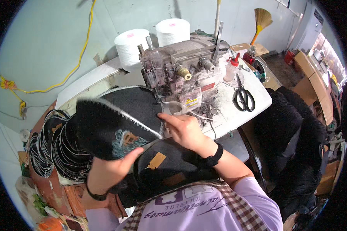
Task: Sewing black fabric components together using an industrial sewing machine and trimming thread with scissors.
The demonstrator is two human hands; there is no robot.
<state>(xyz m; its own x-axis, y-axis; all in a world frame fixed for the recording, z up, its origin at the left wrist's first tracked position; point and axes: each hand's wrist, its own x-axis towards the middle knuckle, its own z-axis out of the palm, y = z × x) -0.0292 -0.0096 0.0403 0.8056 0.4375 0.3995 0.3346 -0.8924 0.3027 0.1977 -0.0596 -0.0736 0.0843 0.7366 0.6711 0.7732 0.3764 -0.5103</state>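
Observation:
My left hand [113,171] grips the lower edge of a black fabric piece [94,127], thumb on top. The piece is raised and tilted, blurred at its far left. White zigzag stitching runs along its upper edge, and a blue-grey and brown embroidered motif decorates it. Behind it lies another curved black panel [138,98] with a pale stitched rim, against the sewing machine [181,69]. At the cloth's right edge, my right hand [187,133] is closed on the fabric, index finger extended along it; its thumb is mostly hidden. Black cloth with a tan tag [157,160] lies below my hands.
Stacked black pieces with pale edges [65,146] stand at left. Two white thread cones [132,50] rise behind the machine. Black-handled scissors [243,98] and a red-capped bottle [231,69] sit on the white tabletop [254,92]. Dark fabric heaps [293,154] fill the right.

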